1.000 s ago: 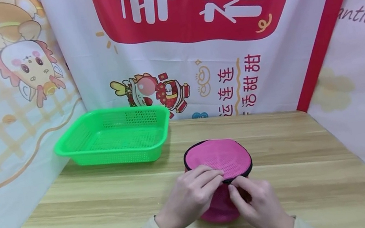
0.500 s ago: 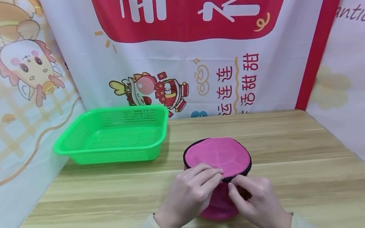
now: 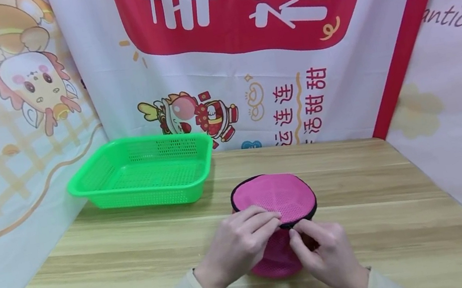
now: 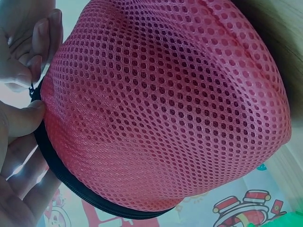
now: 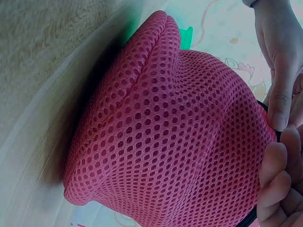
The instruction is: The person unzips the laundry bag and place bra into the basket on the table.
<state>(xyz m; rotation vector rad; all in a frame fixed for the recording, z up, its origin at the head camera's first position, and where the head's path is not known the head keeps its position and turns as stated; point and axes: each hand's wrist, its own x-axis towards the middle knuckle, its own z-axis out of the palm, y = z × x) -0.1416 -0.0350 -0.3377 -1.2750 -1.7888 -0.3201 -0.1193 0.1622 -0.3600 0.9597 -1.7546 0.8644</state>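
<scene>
A round pink mesh laundry bag (image 3: 276,197) stands upright on the wooden table, its lid lying flat across the top. Around the lid runs a black zipper (image 4: 94,202). My left hand (image 3: 244,240) pinches the zippered edge at the front, thumb (image 4: 28,118) on the side and fingers over the lid. Just right of it, my right hand (image 3: 330,254) pinches at the zipper, where a small dark pull (image 4: 31,90) shows by its fingertips in the left wrist view. In the right wrist view both hands meet at the rim. The bag's contents are hidden.
A green plastic basket (image 3: 149,197) with perforated sides sits at the back left of the table (image 3: 380,201). Printed cloth hangings (image 3: 318,95) enclose the table at the back and on both sides.
</scene>
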